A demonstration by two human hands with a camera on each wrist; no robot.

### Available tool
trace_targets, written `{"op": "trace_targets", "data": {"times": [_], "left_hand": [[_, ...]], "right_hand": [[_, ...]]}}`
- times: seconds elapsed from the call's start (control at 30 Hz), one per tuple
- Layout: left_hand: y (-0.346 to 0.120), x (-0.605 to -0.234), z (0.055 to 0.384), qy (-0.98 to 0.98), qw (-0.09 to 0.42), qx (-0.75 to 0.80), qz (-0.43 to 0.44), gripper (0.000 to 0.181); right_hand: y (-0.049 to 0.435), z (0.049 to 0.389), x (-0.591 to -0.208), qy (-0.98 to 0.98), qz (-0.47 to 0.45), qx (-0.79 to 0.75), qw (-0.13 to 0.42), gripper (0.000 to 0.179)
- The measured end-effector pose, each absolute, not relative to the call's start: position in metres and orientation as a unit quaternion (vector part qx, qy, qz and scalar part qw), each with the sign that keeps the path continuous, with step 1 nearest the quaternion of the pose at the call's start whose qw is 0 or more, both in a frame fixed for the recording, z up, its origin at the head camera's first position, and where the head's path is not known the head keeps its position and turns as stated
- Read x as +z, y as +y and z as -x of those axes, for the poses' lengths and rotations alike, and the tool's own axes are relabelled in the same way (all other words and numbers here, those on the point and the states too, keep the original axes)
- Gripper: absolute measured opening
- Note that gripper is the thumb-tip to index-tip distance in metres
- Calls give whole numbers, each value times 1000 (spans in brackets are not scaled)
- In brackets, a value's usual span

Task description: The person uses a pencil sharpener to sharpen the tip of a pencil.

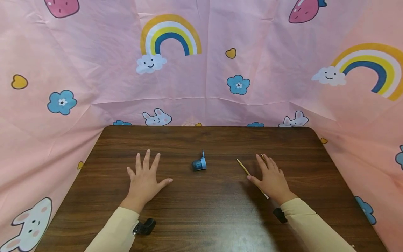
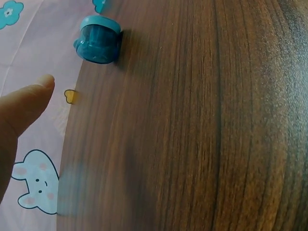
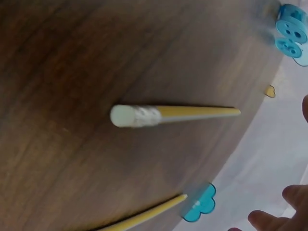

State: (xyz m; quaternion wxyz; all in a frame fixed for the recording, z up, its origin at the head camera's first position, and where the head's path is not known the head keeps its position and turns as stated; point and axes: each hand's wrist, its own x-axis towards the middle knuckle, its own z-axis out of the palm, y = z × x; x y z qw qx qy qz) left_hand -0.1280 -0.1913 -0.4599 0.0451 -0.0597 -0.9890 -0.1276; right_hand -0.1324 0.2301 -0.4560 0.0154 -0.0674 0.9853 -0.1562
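Note:
A blue pencil sharpener (image 1: 199, 163) with a see-through body lies in the middle of the table, its lid flipped open; the holes of the sharpener (image 3: 291, 30) show in the right wrist view. To its left is my left hand (image 1: 143, 183), fingers spread, holding nothing. My right hand (image 1: 272, 180) is over two yellow pencils, fingers extended and not gripping. One pencil (image 1: 243, 166) slants beneath its thumb, with a white eraser (image 3: 123, 116) at the near end. The other pencil (image 3: 144, 217) is mostly hidden under the hand in the head view.
The dark wood-grain table (image 1: 201, 217) has a far edge against a pink cloth (image 1: 201, 77) printed with rainbows and rabbits, which also hangs along both sides. Black straps sit at both wrists, including the left strap (image 1: 145, 226).

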Motion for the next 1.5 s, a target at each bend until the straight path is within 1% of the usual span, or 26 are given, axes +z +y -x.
{"op": "trace_targets", "data": {"times": [0.23,0.43,0.63,0.77,1.07,1.5], "left_hand": [[-186,-460,133,-987,47,-138,64,101],[-181,-462,138,-985,49,-147,76,102],[-175,-466,142,-980,69,-162,95,99],[-170,-468,144,-976,73,-174,107,97],[-157,-471,148,-966,85,-209,128,92],[-138,-476,155,-956,67,-247,140,84]], "right_hand": [[230,130,-464,982,82,-169,0,87],[229,130,-467,980,73,-185,-4,86],[226,130,-476,975,79,-206,-30,83],[226,128,-479,973,70,-215,-40,82],[223,130,-477,974,31,-225,-4,80],[219,136,-475,972,-2,-234,28,74]]}}
